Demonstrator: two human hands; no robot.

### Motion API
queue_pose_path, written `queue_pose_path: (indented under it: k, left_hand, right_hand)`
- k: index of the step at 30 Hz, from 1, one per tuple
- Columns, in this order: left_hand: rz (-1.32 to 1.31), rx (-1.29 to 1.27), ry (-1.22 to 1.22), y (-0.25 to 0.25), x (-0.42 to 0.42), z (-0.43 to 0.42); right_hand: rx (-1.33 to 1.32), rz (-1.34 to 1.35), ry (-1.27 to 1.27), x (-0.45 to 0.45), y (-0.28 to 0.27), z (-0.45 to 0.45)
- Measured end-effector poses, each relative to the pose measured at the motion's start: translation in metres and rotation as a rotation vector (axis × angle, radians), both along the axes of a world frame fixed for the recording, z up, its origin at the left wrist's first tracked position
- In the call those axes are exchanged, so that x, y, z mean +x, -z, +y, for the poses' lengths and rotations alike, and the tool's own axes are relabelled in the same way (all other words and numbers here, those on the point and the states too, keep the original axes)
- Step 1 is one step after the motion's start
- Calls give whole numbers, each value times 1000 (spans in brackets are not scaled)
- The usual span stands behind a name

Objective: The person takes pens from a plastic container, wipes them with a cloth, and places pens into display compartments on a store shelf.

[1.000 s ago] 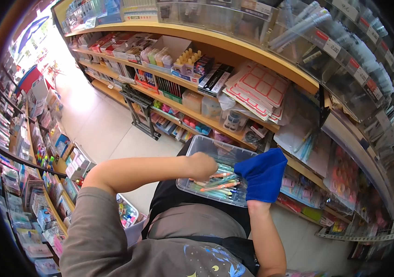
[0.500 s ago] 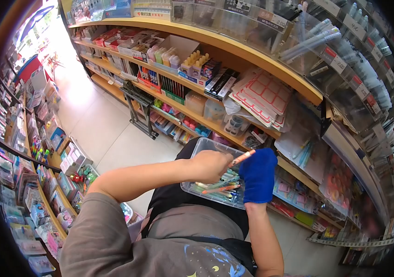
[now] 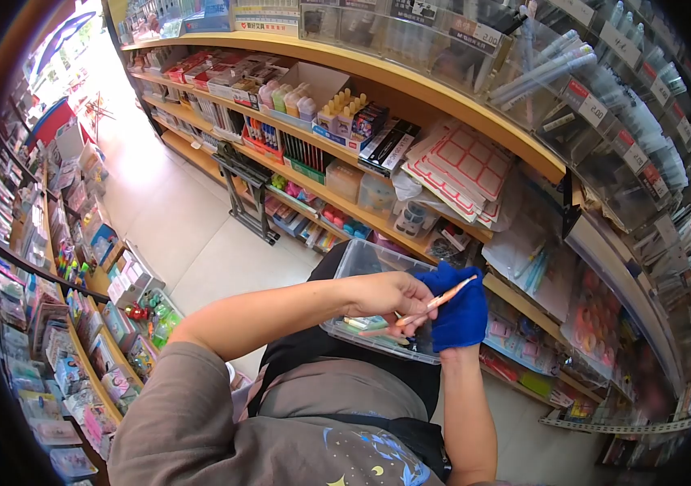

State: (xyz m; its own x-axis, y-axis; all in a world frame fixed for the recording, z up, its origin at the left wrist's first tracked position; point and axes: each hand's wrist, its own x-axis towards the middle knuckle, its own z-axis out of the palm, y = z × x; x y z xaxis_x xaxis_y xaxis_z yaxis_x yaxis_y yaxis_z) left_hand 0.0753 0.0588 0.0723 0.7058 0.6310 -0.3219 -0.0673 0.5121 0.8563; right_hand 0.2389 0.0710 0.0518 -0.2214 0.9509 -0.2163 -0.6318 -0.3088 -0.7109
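Indoors, shelves (image 3: 412, 70), tiled floor (image 3: 208, 271), left hand (image 3: 400, 298) gripping pen (image 3: 453, 292), cloth-covered right hand (image 3: 460, 314), grip unclear

Left arm (image 3: 268, 320) bent, left grip (image 3: 409, 296) pinched

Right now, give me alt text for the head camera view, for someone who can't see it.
A left hand holds an orange pen against, or just in front of, a blue cloth that hides the right hand. Below is a clear plastic box holding more pens, with stationery shelves beyond.
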Motion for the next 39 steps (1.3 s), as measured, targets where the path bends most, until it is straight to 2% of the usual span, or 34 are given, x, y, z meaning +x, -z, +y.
queue_pose_path:
  k: [1,3,5,9,10,11,12,14,16,18,23,26,27,30,32,36,39]
  left_hand:
    - [-137,-70,-44,4,5,1]
    - [-161,-147,-75,7,12,2]
    - [-150,-186,-170,9,22,1]
    - [589,494,39,-7,22,-4]
    - [589,547,24,-10,16,-3]
    - [586,602,10,-13,9,-2]
    - [583,658,-4,-14,5,1]
    - [356,437,-323,-14,5,5]
    - [373,464,-472,-23,9,9]
    - [232,489,-467,-11,16,9]
    - [308,540,-518,3,19,13]
    - [302,565,-576,-2,13,13]
    - [343,580,-561,1,8,15]
    - [243,580,-617,10,2,16]
    - [275,579,-609,9,-3,15]
    - [267,561,-667,-7,-9,16]
    - [209,555,-730,-11,-14,19]
  right_hand:
    - [-18,-28,14,-3,-2,-1]
    - [-23,-111,3,-8,-14,-6]
    - [-9,-27,-153,6,1,-2]
    - [-62,-16,0,-8,-2,-6]
    - [-82,2,31,-7,-5,-7]
    - [-75,102,-64,-4,-5,-8]
    - [-60,5,-26,-4,-10,-10]
    - [-13,4,-221,2,2,-9]
    - [47,-116,-279,-4,10,-11]
    - [71,-199,-289,-6,19,-12]
    - [78,-295,-289,-3,18,-17]
    - [137,-558,-350,-7,-1,-13]
    - [304,-647,-297,-11,5,-11]
    - [163,-484,-358,-11,-18,-17]
    - [127,-420,-405,-11,-19,-17]
    - [329,-379,-381,-12,-16,-23]
    - [239,-340,-454,-11,-19,-21]
